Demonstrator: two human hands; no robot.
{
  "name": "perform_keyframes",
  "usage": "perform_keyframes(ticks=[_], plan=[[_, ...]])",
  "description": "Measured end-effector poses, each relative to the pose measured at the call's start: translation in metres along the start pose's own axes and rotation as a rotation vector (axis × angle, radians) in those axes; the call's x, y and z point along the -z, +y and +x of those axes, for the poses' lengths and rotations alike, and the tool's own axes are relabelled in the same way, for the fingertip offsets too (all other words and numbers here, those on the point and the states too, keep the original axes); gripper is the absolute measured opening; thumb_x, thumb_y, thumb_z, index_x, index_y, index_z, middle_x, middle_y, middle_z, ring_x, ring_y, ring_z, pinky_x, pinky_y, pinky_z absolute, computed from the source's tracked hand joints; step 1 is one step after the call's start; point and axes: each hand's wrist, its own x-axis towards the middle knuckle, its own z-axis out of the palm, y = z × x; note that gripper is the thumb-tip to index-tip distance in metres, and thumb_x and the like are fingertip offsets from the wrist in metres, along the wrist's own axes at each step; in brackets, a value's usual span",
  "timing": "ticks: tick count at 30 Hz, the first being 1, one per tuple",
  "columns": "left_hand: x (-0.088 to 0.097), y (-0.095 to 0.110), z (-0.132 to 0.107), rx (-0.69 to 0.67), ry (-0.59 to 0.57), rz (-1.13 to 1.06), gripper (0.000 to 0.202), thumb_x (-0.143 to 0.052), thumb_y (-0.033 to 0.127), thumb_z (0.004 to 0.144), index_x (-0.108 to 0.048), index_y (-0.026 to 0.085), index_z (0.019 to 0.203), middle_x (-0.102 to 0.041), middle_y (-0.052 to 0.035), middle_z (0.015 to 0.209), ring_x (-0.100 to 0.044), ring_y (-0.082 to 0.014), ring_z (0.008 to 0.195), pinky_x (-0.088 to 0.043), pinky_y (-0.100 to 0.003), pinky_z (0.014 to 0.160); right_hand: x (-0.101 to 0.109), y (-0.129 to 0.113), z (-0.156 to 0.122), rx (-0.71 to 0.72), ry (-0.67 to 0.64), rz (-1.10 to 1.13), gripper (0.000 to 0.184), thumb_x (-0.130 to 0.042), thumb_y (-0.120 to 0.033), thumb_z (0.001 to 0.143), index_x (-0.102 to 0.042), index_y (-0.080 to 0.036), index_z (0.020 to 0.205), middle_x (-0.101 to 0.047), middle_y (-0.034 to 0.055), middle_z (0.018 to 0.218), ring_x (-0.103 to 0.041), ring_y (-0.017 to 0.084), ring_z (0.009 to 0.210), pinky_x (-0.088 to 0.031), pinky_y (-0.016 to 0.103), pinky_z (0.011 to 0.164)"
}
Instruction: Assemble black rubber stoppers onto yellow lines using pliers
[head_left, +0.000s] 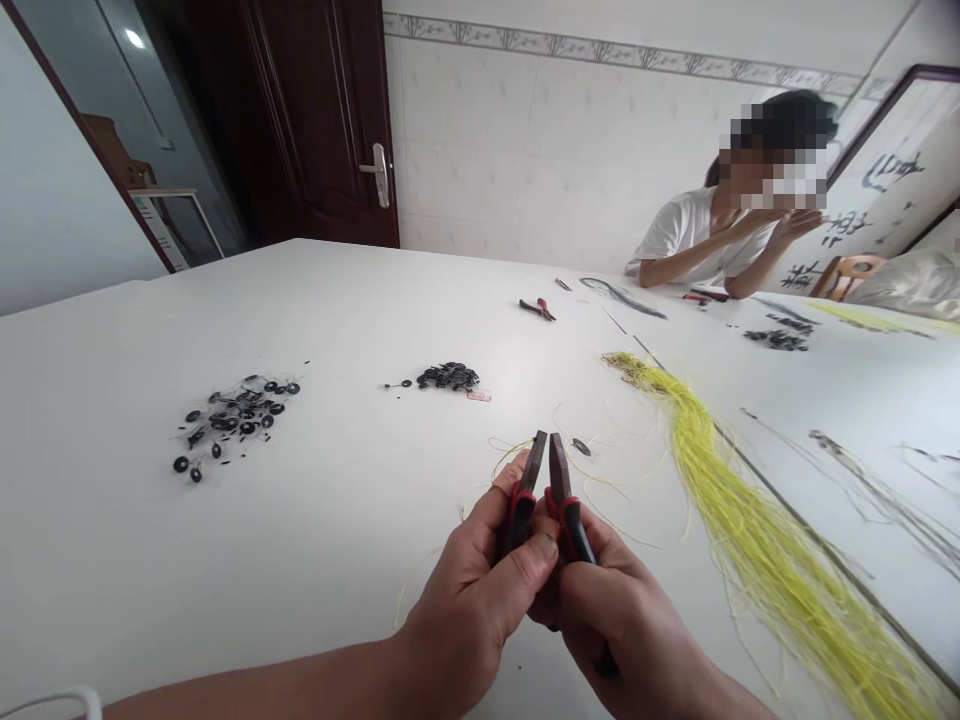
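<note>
My left hand grips a pair of red-handled pliers, and my right hand grips a second red-handled pair. Their dark jaws point up and nearly meet above my knuckles. I cannot tell whether anything thin lies between them. Loose yellow strands curve over the white table just past my hands, running from a long yellow fibre bundle at the right. A small black disc lies close beyond the jaws.
Two heaps of black rings lie on the table's left and middle. Red-handled pliers, a dark fibre bundle and more black pieces lie farther away. A person in a white shirt sits beyond the far edge.
</note>
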Motion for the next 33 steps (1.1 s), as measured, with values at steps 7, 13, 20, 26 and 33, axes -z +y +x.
perform_keyframes(ticks=[7, 13, 20, 26, 33], plan=[[0.006, -0.003, 0.003, -0.005, -0.008, 0.052, 0.044, -0.051, 0.02, 0.083, -0.043, 0.03, 0.125, -0.059, -0.0021, 0.107, -0.05, -0.0177, 0.105, -0.038, -0.028, 0.089, 0.002, -0.001, 0.003, 0.028, -0.04, 0.004, 0.018, -0.041, -0.004, 0.046, -0.043, -0.018, 0.058, -0.035, -0.0066, 0.048, -0.026, 0.007, 0.048, -0.018, 0.025, 0.047], [0.006, -0.005, 0.004, -0.013, 0.013, 0.143, 0.059, -0.053, 0.027, 0.081, -0.027, 0.027, 0.134, -0.03, -0.0016, 0.142, -0.023, -0.0202, 0.129, -0.021, -0.032, 0.106, 0.002, -0.001, 0.004, 0.024, 0.002, -0.17, 0.013, -0.049, -0.012, 0.057, -0.045, -0.019, 0.067, -0.038, -0.0055, 0.053, -0.03, 0.008, 0.051, -0.02, 0.025, 0.048], [0.007, -0.004, 0.005, 0.022, 0.053, 0.214, 0.06, -0.053, 0.029, 0.081, -0.025, 0.029, 0.134, -0.034, -0.0024, 0.139, -0.028, -0.0216, 0.127, -0.021, -0.035, 0.106, -0.001, -0.001, 0.006, 0.022, 0.014, -0.204, 0.014, -0.048, -0.01, 0.055, -0.042, -0.019, 0.064, -0.034, -0.006, 0.052, -0.027, 0.008, 0.05, -0.019, 0.025, 0.047], [0.0, -0.001, 0.003, 0.023, -0.002, 0.076, 0.043, -0.05, 0.025, 0.083, -0.043, 0.034, 0.124, -0.059, 0.0016, 0.093, -0.051, -0.0115, 0.09, -0.04, -0.022, 0.082, -0.002, 0.0, 0.001, -0.035, 0.076, -0.115, 0.018, -0.044, -0.008, 0.048, -0.045, -0.019, 0.063, -0.033, -0.0076, 0.046, -0.024, 0.006, 0.044, -0.017, 0.024, 0.043], [-0.002, -0.003, 0.001, 0.059, 0.046, -0.059, 0.037, -0.053, 0.022, 0.082, -0.051, 0.033, 0.117, -0.056, 0.0022, 0.083, -0.05, -0.0094, 0.082, -0.04, -0.017, 0.075, -0.006, 0.0, -0.003, -0.087, 0.104, 0.004, 0.018, -0.041, -0.008, 0.042, -0.045, -0.018, 0.056, -0.033, -0.008, 0.042, -0.025, 0.005, 0.041, -0.014, 0.023, 0.04]])
